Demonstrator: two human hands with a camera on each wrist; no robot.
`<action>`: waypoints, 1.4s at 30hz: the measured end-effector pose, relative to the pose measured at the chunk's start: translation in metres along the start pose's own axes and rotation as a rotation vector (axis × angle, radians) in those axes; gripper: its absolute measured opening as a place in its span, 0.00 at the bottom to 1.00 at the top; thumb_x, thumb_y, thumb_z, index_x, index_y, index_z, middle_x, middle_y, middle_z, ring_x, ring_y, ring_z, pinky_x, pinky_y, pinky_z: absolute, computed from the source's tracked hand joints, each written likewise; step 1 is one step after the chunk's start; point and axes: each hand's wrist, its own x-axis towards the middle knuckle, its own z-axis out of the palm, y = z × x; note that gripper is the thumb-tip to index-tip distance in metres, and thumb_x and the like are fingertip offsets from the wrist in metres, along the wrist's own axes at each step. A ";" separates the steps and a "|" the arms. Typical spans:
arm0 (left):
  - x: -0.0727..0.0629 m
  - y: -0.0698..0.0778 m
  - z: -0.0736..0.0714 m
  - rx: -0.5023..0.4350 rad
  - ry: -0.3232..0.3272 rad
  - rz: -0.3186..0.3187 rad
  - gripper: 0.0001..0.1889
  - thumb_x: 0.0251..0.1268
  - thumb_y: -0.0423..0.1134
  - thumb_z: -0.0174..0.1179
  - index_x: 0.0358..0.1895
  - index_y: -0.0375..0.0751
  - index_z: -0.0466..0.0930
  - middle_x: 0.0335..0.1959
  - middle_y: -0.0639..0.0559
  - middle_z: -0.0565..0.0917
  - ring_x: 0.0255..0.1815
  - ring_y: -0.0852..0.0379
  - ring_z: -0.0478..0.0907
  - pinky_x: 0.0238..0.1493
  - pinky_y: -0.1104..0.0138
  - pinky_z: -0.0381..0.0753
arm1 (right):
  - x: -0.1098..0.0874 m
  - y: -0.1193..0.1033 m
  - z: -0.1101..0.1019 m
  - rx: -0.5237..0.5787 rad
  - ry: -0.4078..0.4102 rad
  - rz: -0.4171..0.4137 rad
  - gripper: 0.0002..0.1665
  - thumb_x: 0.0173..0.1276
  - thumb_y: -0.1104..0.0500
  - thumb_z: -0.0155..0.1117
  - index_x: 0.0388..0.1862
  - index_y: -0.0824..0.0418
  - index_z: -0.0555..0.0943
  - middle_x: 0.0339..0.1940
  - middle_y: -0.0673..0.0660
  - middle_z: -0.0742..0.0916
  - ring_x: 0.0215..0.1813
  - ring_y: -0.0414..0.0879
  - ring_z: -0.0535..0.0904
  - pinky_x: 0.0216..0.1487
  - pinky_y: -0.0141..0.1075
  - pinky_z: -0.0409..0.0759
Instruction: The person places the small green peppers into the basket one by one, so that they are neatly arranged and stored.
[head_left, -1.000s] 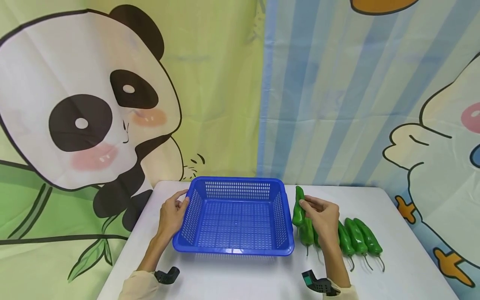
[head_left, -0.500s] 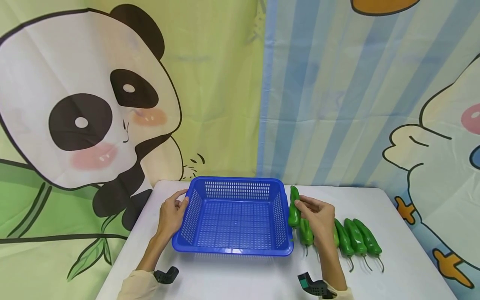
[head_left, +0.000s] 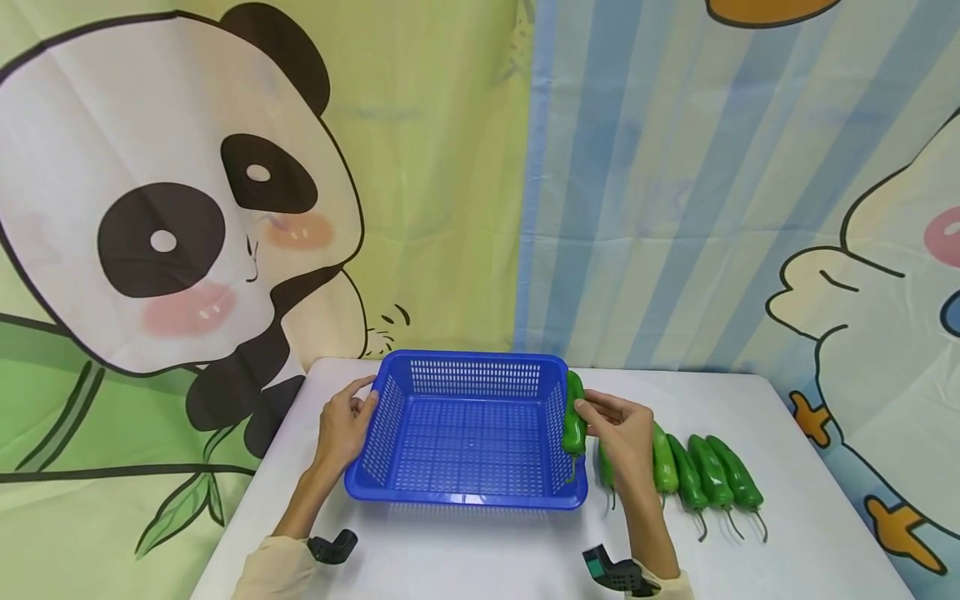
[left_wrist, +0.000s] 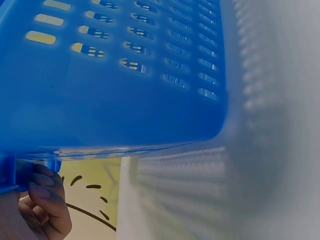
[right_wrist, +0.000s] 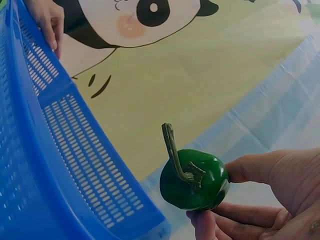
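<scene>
The left hand (head_left: 345, 427) gripped the left rim of the blue basket (head_left: 471, 501), on the side toward the table's left edge; the left wrist view showed its fingers curled at that rim. The basket stood upright on the white table (head_left: 465, 554), close to the far edge and nearer the far left corner than the far right one.

The right hand (head_left: 626, 429) pinched a green pepper (head_left: 573, 437) between thumb and fingers. In the head view this pepper overlapped the basket's right rim, its bent stem toward the table's near side; whether it touched the rim could not be told. More peppers (head_left: 712, 473) lay side by side between the basket and the table's right edge, one partly hidden by the right hand.
</scene>
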 end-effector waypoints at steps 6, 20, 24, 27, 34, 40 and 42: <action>0.001 0.002 0.000 -0.008 0.004 0.005 0.20 0.84 0.38 0.60 0.72 0.37 0.82 0.19 0.51 0.78 0.18 0.59 0.70 0.24 0.68 0.65 | -0.003 -0.003 0.005 0.008 -0.011 0.009 0.24 0.73 0.56 0.78 0.63 0.68 0.88 0.57 0.68 0.92 0.39 0.32 0.89 0.41 0.32 0.89; -0.001 0.001 0.000 -0.013 0.000 -0.012 0.20 0.84 0.38 0.60 0.72 0.37 0.81 0.20 0.49 0.78 0.19 0.58 0.71 0.25 0.68 0.65 | -0.012 0.001 0.024 0.016 -0.058 -0.016 0.21 0.73 0.58 0.77 0.60 0.68 0.89 0.53 0.68 0.93 0.41 0.36 0.88 0.40 0.30 0.87; -0.001 0.002 0.000 -0.015 0.000 -0.015 0.20 0.84 0.39 0.60 0.72 0.37 0.81 0.20 0.49 0.78 0.20 0.58 0.71 0.25 0.68 0.66 | -0.014 0.002 0.030 0.024 -0.077 -0.034 0.21 0.72 0.59 0.77 0.59 0.68 0.90 0.51 0.68 0.93 0.40 0.37 0.88 0.40 0.31 0.87; -0.001 0.002 0.001 -0.013 0.000 -0.018 0.20 0.84 0.38 0.60 0.72 0.37 0.81 0.20 0.49 0.78 0.20 0.57 0.71 0.25 0.67 0.65 | -0.015 0.003 0.033 0.030 -0.085 -0.037 0.21 0.72 0.59 0.77 0.59 0.68 0.90 0.51 0.68 0.94 0.40 0.36 0.89 0.40 0.32 0.88; -0.001 0.002 0.001 -0.018 -0.005 -0.025 0.20 0.84 0.38 0.60 0.72 0.37 0.81 0.21 0.49 0.79 0.20 0.58 0.72 0.25 0.68 0.66 | -0.016 0.005 0.041 0.039 -0.087 -0.041 0.20 0.71 0.60 0.78 0.58 0.68 0.90 0.50 0.69 0.94 0.38 0.38 0.89 0.39 0.33 0.89; 0.000 0.002 0.000 -0.019 0.003 -0.010 0.20 0.84 0.38 0.60 0.71 0.36 0.82 0.20 0.49 0.80 0.19 0.58 0.72 0.25 0.67 0.67 | -0.017 0.008 0.047 0.048 -0.088 -0.041 0.21 0.70 0.60 0.78 0.59 0.68 0.90 0.51 0.69 0.93 0.40 0.38 0.90 0.39 0.35 0.90; 0.000 0.001 -0.001 -0.021 0.003 -0.007 0.20 0.84 0.38 0.60 0.71 0.36 0.82 0.20 0.49 0.80 0.19 0.58 0.72 0.25 0.68 0.66 | -0.017 0.009 0.048 0.050 -0.087 -0.045 0.21 0.70 0.61 0.78 0.58 0.69 0.90 0.50 0.69 0.93 0.40 0.38 0.90 0.39 0.36 0.90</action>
